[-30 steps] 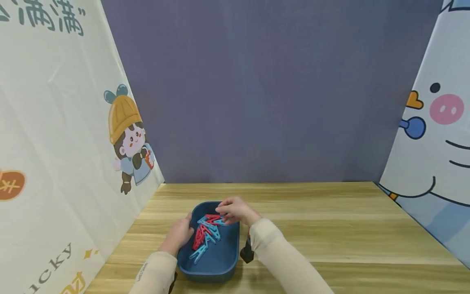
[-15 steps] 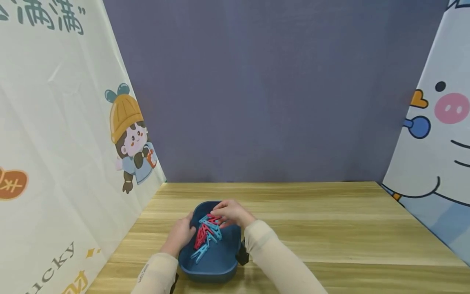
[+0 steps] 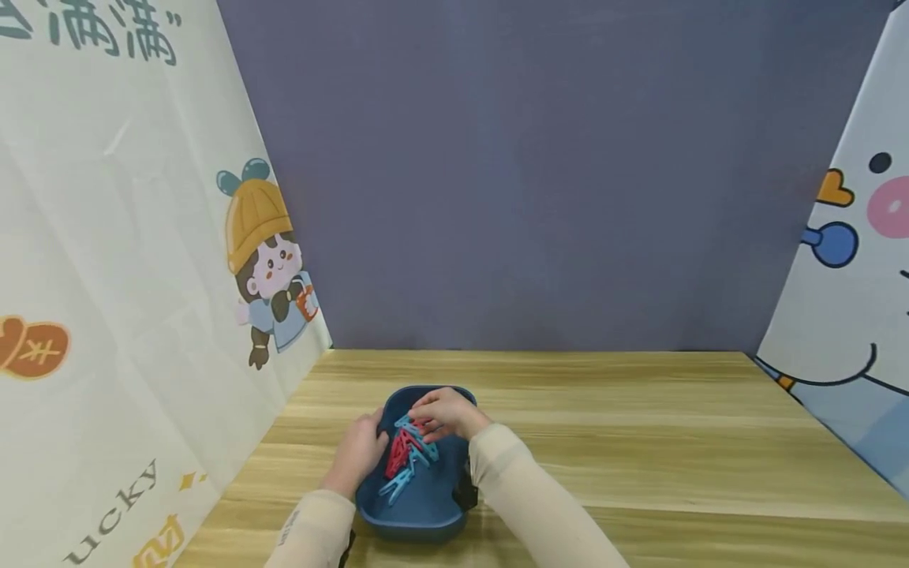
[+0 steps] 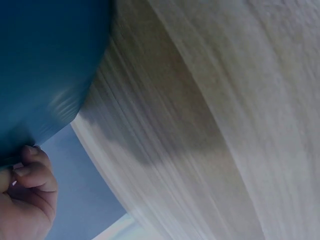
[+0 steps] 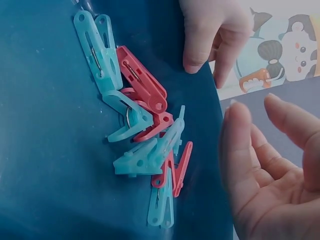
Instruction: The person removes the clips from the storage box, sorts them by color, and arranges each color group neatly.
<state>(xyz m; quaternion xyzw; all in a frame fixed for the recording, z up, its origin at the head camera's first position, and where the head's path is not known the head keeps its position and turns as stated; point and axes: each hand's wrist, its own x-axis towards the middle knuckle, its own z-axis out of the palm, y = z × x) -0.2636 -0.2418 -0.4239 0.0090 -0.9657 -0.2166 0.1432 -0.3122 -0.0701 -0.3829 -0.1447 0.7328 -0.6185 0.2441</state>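
A dark blue plastic basin (image 3: 415, 530) stands on the table, holding a pile of light blue and red clothespins. In the right wrist view a blue clothespin (image 5: 95, 52) and a red clothespin (image 5: 142, 77) lie among several others on the bottom. My left hand (image 3: 358, 451) grips the left rim, thumb inside; its curled fingers (image 4: 37, 172) show against the outer wall in the left wrist view. Over the far end of the pile hovers my right hand (image 3: 449, 412). Its fingers are loosely bent and apart from the thumb, with nothing between them in the right wrist view.
The wooden table (image 3: 639, 442) extends right of the basin. A purple-grey partition (image 3: 533, 173) rises behind it. Printed white panels border both sides, the left panel (image 3: 142, 276) being nearer the basin. A black wrist device (image 3: 465, 489) hangs beside the basin's right wall.
My right hand has moved left and slightly lower over the pile of clothespins. The left hand keeps its grip on the rim. The whole view has shifted slightly.
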